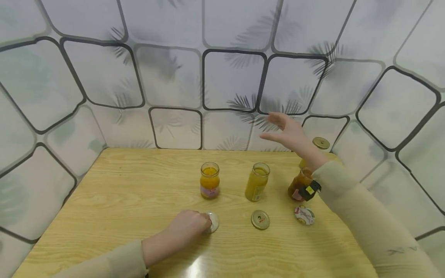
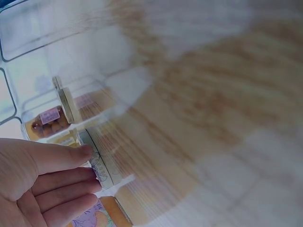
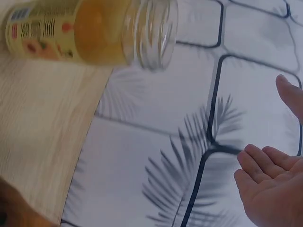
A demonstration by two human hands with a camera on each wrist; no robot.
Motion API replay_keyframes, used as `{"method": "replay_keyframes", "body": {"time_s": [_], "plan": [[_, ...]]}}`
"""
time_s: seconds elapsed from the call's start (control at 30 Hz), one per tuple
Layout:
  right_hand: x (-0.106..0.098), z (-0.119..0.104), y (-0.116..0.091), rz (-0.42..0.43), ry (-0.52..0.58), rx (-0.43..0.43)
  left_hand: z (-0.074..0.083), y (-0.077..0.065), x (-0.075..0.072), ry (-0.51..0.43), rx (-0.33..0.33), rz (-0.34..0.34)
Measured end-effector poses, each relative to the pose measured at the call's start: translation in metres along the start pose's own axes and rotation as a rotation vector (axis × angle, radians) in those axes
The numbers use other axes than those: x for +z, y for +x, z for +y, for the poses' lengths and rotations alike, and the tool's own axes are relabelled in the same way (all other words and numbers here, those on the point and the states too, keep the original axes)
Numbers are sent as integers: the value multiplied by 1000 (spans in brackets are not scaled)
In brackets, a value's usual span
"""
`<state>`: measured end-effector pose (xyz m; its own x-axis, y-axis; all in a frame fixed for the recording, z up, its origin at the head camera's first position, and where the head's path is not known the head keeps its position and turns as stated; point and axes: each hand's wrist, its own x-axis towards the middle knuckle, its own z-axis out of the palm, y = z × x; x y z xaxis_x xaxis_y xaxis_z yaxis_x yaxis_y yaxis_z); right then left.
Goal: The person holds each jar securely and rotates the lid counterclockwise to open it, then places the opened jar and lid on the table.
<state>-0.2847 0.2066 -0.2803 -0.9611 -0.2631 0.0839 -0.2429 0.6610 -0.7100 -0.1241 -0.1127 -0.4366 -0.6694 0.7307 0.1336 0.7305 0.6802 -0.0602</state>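
Observation:
My left hand (image 1: 189,227) is low over the table, its thumb and fingers pinching the edge of a pale jar lid (image 1: 214,222). Line drawings show on this lid (image 2: 100,161) in the left wrist view. Behind it stands a lidless glass jar of orange contents (image 1: 209,181) with a purple label. My right hand (image 1: 290,133) hovers above the table's back right part, thumb and fingers spread, holding nothing. To its lower left is a lidless jar of yellow contents (image 1: 257,182), also large in the right wrist view. Beneath the right wrist is a lidless brown jar (image 1: 299,183), partly hidden.
A gold lid (image 1: 260,219) lies before the yellow jar, and a patterned lid (image 1: 304,215) before the brown one. Another jar with a gold lid (image 1: 321,143) on it stands behind my right forearm. A patterned wall (image 1: 229,85) rises at the table's (image 1: 139,185) back edge.

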Motion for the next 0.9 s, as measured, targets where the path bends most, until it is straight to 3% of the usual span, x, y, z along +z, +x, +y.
{"method": "replay_keyframes", "body": {"time_s": [0.33,0.57,0.9], "plan": [[-38,32,1,57,-64,78,-1,0,-1,33,5,-9],[-53,57,-1,80,-147,122,-2,0,-2,49,13,-3],[-70,99,-8,118,-162,222,0,-1,-1,21,6,7]]}}
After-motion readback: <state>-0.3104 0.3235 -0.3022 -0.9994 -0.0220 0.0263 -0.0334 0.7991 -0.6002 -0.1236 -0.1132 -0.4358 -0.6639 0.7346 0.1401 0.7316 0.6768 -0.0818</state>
